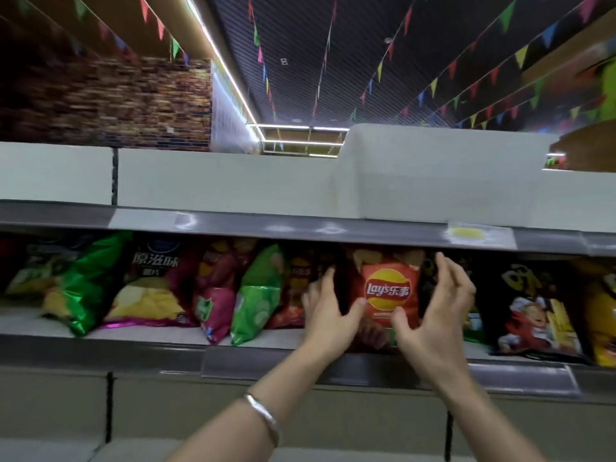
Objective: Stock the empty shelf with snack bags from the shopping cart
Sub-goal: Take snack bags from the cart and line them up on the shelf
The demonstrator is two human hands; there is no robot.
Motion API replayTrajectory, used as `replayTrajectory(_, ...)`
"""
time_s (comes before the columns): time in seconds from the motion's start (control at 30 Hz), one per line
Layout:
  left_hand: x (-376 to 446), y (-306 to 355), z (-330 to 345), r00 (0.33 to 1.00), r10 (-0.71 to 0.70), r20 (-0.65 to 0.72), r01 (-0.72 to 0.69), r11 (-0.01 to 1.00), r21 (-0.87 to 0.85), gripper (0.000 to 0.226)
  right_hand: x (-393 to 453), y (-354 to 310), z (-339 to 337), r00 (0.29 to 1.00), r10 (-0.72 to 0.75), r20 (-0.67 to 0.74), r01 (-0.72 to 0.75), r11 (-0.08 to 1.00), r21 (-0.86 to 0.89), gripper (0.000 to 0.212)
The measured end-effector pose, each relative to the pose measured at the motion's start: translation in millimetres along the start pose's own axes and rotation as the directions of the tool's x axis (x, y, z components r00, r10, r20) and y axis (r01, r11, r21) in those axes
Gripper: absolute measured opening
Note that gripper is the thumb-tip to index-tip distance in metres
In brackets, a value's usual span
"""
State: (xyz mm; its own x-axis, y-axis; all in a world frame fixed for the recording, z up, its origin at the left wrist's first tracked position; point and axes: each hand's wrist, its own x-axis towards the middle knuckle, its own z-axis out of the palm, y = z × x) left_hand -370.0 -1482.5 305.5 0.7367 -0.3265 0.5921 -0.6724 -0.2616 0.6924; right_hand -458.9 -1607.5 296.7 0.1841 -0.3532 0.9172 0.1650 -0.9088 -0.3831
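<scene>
A red Lay's snack bag (388, 288) stands upright on the shelf (166, 331), between a dark red bag on its left and a black bag on its right. My left hand (328, 315) grips its left edge, thumb on the front. My right hand (433, 311) grips its right edge, fingers curled round the side and thumb on the lower front. A silver bangle sits on my left wrist. The shopping cart is out of view.
Several other snack bags line the same shelf: a green one (86, 288), a blue and yellow one (150, 288), a pink one (216, 295), another green one (256, 295), and a black one (533, 311). The upper shelf's grey lip (300, 228) overhangs the bags closely.
</scene>
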Motion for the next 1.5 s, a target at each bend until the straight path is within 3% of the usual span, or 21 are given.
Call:
replayTrajectory(0.03,-1,-7,-13,0.993,0.045,-0.113,-0.039,0.998,0.056,0.068,-3,-11,0,0.990,-0.142,-0.027,0.142,0.990,-0.001,0.072)
replayTrajectory(0.1,3,-27,-43,0.943,0.100,-0.317,-0.040,0.981,0.190,0.058,-9,-36,14,0.940,-0.330,0.085,0.325,0.943,0.066,0.051)
replayTrajectory(0.17,15,-49,-73,0.917,0.053,-0.395,0.082,0.945,0.318,0.063,-8,-64,42,0.900,-0.234,0.367,0.208,0.972,0.110,0.049)
replayTrajectory(0.23,31,-66,-94,0.948,-0.030,-0.316,0.176,0.879,0.444,0.075,5,-79,82,0.797,0.008,0.603,-0.023,1.000,0.016,0.050)
replayTrajectory(0.3,43,-70,-102,0.982,-0.075,-0.176,0.167,0.783,0.599,0.070,22,-84,121,0.704,0.232,0.671,-0.182,0.973,-0.144,0.060)
replayTrajectory(0.4,51,-70,-104,0.998,0.056,-0.042,-0.005,0.656,0.755,0.053,38,-86,152,0.586,0.367,0.722,-0.290,0.927,-0.236,0.078)
replayTrajectory(0.47,54,-72,-103,0.971,0.235,0.036,-0.174,0.596,0.784,0.061,40,-80,162,0.555,0.419,0.718,-0.336,0.903,-0.268,0.077)
replayTrajectory(0.57,57,-73,-101,0.968,0.141,0.207,-0.250,0.564,0.787,0.056,35,-66,167,0.545,0.500,0.673,-0.412,0.859,-0.304,0.062)
replayTrajectory(0.63,62,-74,-100,0.974,0.138,0.177,-0.224,0.580,0.783,0.069,26,-57,169,0.561,0.526,0.639,-0.411,0.847,-0.337,0.053)
replayTrajectory(0.77,65,-83,-97,0.991,0.111,0.069,-0.123,0.612,0.781,0.090,15,-51,172,0.751,0.448,0.485,-0.362,0.893,-0.266,0.098)
replayTrajectory(0.83,67,-85,-98,0.994,0.097,0.043,-0.095,0.630,0.771,0.086,14,-48,174,0.792,0.446,0.418,-0.356,0.892,-0.278,0.107)
replayTrajectory(0.97,71,-90,-87,0.992,0.123,0.002,-0.081,0.644,0.760,0.073,14,-41,183,0.760,0.475,0.443,-0.384,0.879,-0.283,0.109)
replayTrajectory(1.1,78,-97,-76,0.965,0.263,-0.024,-0.147,0.611,0.778,0.069,15,-41,195,0.759,0.484,0.435,-0.398,0.874,-0.278,0.115)
replayTrajectory(1.2,76,-106,-76,0.986,0.157,0.055,-0.137,0.584,0.800,0.090,12,-45,198,0.806,0.453,0.381,-0.357,0.886,-0.296,0.117)
replayTrajectory(1.27,72,-103,-80,0.984,0.170,0.060,-0.164,0.702,0.693,0.111,12,-49,193,0.785,0.440,0.435,-0.278,0.879,-0.388,0.104)
replayTrajectory(1.33,67,-97,-82,0.982,0.154,0.112,-0.191,0.799,0.571,0.099,15,-60,183,0.685,0.492,0.537,-0.211,0.840,-0.500,0.080)
replayTrajectory(1.37,63,-94,-87,0.980,0.155,0.127,-0.198,0.855,0.480,0.088,15,-65,179,0.691,0.483,0.538,-0.185,0.837,-0.514,0.080)
replayTrajectory(1.43,51,-90,-103,0.967,0.238,0.086,-0.252,0.934,0.254,0.074,12,-74,170,0.807,0.399,0.436,-0.165,0.860,-0.482,0.098)
replayTrajectory(1.5,43,-95,-120,0.970,0.244,-0.024,-0.242,0.968,0.060,0.066,6,-87,165,0.875,0.325,0.359,-0.188,0.912,-0.365,0.082)
